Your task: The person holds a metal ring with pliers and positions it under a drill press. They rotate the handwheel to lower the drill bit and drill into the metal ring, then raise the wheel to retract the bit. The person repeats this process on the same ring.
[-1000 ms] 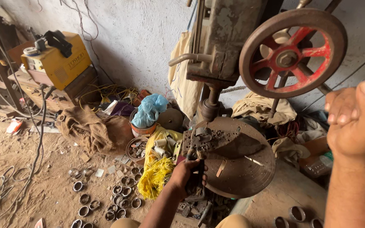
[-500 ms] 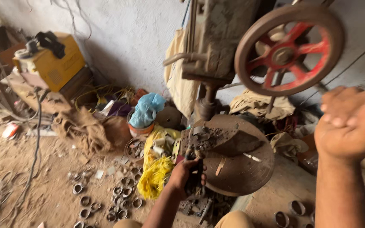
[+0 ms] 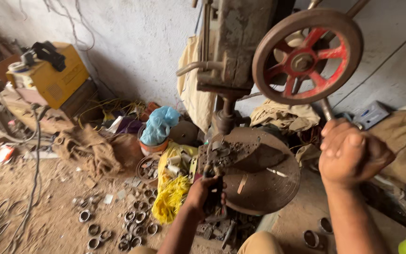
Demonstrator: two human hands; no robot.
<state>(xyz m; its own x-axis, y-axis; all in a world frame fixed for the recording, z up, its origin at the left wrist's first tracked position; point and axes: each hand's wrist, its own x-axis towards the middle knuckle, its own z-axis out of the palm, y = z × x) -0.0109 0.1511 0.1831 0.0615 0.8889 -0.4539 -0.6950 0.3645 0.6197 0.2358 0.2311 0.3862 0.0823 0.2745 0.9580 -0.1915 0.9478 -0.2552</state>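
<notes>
Hands apart: right hand point(image 3: 351, 155) gripping the lever handle point(image 3: 326, 109) below the red-spoked wheel point(image 3: 308, 56); left hand point(image 3: 206, 193) clamping a dark metal piece point(image 3: 214, 200) at the round worktop point(image 3: 264, 181) edge. Metal rings point(image 3: 135, 223) lying scattered over open floor.

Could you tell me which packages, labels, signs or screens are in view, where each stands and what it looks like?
Yellow box-shaped machine case: upper left, on a stack by the wall, dark marking on its side.
Grey flat box: right, against the wall, small blue label.
Red and white packet: far left, lying on the dirt floor.
No screens or signs show.
</notes>
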